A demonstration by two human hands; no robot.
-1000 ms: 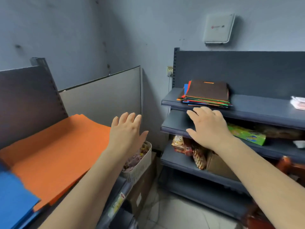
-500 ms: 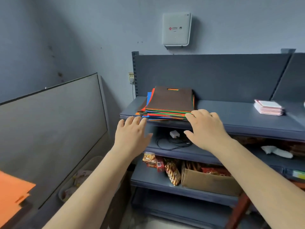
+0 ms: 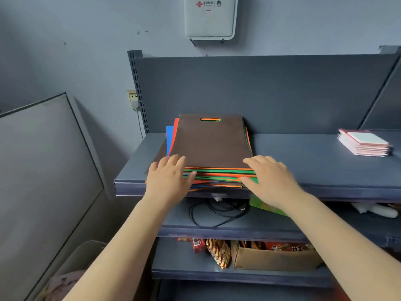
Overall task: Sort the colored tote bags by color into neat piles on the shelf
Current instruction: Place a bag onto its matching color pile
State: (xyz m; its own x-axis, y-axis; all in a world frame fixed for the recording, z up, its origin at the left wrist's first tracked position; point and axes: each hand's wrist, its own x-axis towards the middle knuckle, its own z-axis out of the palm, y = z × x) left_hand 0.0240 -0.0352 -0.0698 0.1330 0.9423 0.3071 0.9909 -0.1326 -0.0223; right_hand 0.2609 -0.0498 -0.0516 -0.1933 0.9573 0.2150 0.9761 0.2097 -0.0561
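Observation:
A mixed stack of flat tote bags (image 3: pixel 217 174) lies on the top grey shelf (image 3: pixel 314 161), with orange, green, blue and red edges showing. A brown bag (image 3: pixel 209 141) with a slot handle is on top. My left hand (image 3: pixel 168 178) rests at the stack's front left corner, fingers straight over the top edge, thumb against the front edges. At the front right corner my right hand (image 3: pixel 270 179) has straight fingers on the brown bag and its thumb on the front edges. Neither hand is curled round a bag.
A pile of pink booklets (image 3: pixel 364 143) sits at the right of the same shelf. Below lie a black cable (image 3: pixel 214 210) and a green packet (image 3: pixel 263 206); lower down are snacks and a cardboard box (image 3: pixel 271 258). A grey panel (image 3: pixel 43 166) stands on the left.
The view swung right, away from the orange and blue bags on the left shelf. Both hands moved forward and up onto the front corners of the mixed stack.

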